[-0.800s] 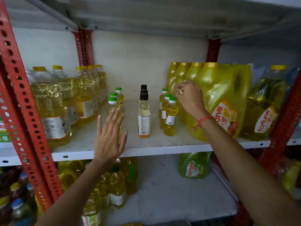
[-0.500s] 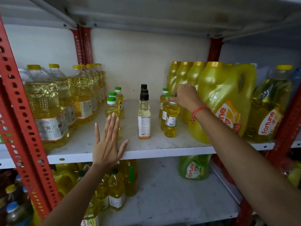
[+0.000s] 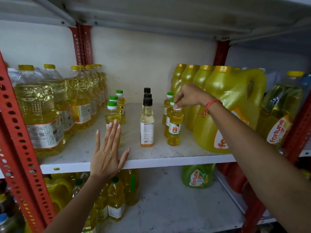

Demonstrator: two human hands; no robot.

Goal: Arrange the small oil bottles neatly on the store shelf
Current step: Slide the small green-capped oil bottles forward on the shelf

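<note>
Pinching the cap of the front small bottle [image 3: 175, 126], right of centre!
Right hand [image 3: 188, 96] gripped it from above, bottle upright; left hand [image 3: 107, 153] hovered open, farther off, lower left.

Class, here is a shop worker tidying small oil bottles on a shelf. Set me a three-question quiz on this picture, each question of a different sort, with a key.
1. True or false: the right hand is pinching the cap of the front small bottle in the right-hand row.
2. Which caps do the middle-row bottles have? A) green B) black C) yellow
3. Fill the gap: the left hand is flat and open, holding ______, with its fingertips in front of the front green-capped bottle of the left row.

Key: 1 true; 2 B; 3 nothing. Whether the left fingertips touch that bottle cannot be told.
</note>
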